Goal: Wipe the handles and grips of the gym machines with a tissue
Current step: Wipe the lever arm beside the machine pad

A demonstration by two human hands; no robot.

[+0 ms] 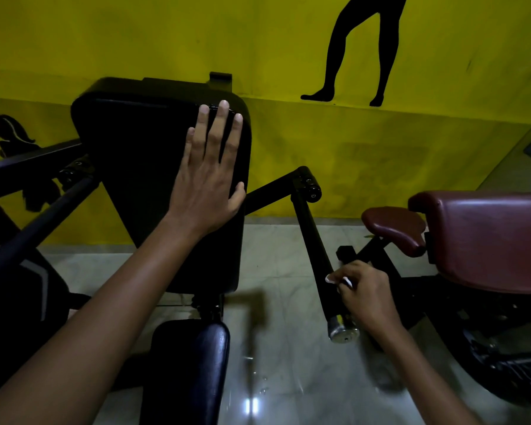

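Far left: a black frame bar [34, 216] slants up past a dark machine body, with part of a black wall figure behind it.
Left hand: the left hand [210, 167] lies flat on the black pad [141, 167], fingers straight and spread toward the pad's top edge, thumb hooked over its right side. It grips nothing; my guess is that it braces the body.
Seat: a glossy black seat [190, 360] sits below the pad, near the bottom of the view.
Handle: the black handle [314, 250] runs down from a pivot beside the pad to a bare metal end cap [344, 331]. It looks rigid and fixed to the machine, so it should take firm rubbing without shifting.
Tissue: only scraps of white tissue [347, 282] show between the fingers, held against the handle's lower part. It is light, soft and likely to tear or ball up; best kept folded flat under the fingertips and wrapped round the bar instead of dragged by an edge.
Right hand: the right hand [365, 297] curls its fingers over the tissue and presses it to the right side of the handle, just above the end cap.
Right: a maroon bench [485, 237] stands close by, its dark frame below.
Background: yellow wall with a black leg silhouette [359, 50]; pale shiny floor.
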